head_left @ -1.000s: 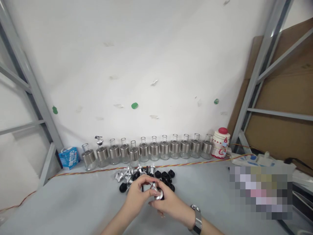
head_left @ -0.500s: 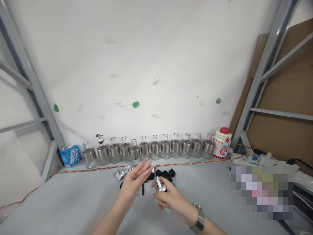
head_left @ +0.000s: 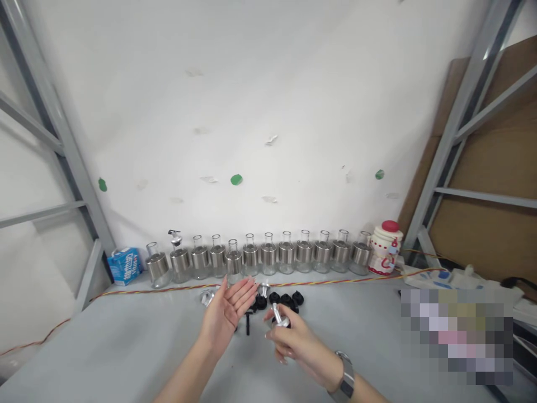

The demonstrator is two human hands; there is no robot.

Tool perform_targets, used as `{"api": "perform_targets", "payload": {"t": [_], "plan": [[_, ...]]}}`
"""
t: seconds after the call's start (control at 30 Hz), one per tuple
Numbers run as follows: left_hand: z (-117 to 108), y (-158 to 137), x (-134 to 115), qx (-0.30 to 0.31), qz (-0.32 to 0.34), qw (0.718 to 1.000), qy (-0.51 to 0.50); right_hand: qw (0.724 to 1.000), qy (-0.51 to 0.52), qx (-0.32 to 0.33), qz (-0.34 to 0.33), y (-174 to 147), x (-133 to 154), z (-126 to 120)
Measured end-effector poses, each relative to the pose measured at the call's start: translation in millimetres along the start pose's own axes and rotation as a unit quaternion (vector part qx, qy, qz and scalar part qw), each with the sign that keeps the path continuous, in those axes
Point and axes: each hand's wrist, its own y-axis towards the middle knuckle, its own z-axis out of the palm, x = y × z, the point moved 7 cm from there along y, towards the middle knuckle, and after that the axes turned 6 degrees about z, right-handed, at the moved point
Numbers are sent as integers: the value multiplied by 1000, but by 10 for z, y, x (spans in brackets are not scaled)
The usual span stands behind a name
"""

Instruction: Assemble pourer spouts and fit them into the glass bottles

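Observation:
My left hand (head_left: 225, 313) is open, palm turned up and fingers stretched out, with nothing in it. My right hand (head_left: 296, 336) grips a silver pour spout (head_left: 280, 318) between thumb and fingers, its metal tube pointing up. Beyond my hands lie several black stopper pieces (head_left: 286, 300) and a few silver spout parts (head_left: 205, 296), partly hidden by my left hand. A thin black piece (head_left: 248, 324) lies between the hands. Behind stands a row of glass bottles with steel sleeves (head_left: 269, 254); one bottle (head_left: 180, 259) at the left carries a spout (head_left: 175, 237) in its neck.
A blue carton (head_left: 125, 266) stands at the left end of the row, a cream jar with a red lid (head_left: 384, 249) at the right end. A twisted red-yellow wire (head_left: 331, 281) crosses the grey table (head_left: 126, 341). White power strips (head_left: 457, 280) lie at the right.
My left hand has rolled over, so its palm now faces up. My right hand keeps hold of the pour spout. The whole view has shifted slightly.

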Motion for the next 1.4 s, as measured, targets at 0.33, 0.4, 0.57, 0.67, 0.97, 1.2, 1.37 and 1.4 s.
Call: {"api": "perform_targets", "payload": {"t": [0.33,0.4,0.57,0.67,0.97,1.2,1.37,1.4], "plan": [[-1,-19,38,-5,14,998,61,1000,-14,0,22,22,-52,-3],[-82,-7,37,-36,39,991,120,1000,-18,5,23,26,-63,0],[-160,-10,-12,-71,86,984,139,999,-30,1,28,37,-94,-9],[-100,-13,20,-56,28,996,63,999,-33,-3,26,43,-104,-18],[-41,-4,9,-19,30,998,55,999,-35,-4,29,59,-130,-26],[-131,-28,14,-68,67,984,154,998,-48,-11,28,55,-122,-24],[0,-51,36,-20,0,998,58,998,-56,-14,29,76,-146,-37],[20,-51,34,-10,-7,999,43,998,-55,-15,30,78,-152,-41]]}}
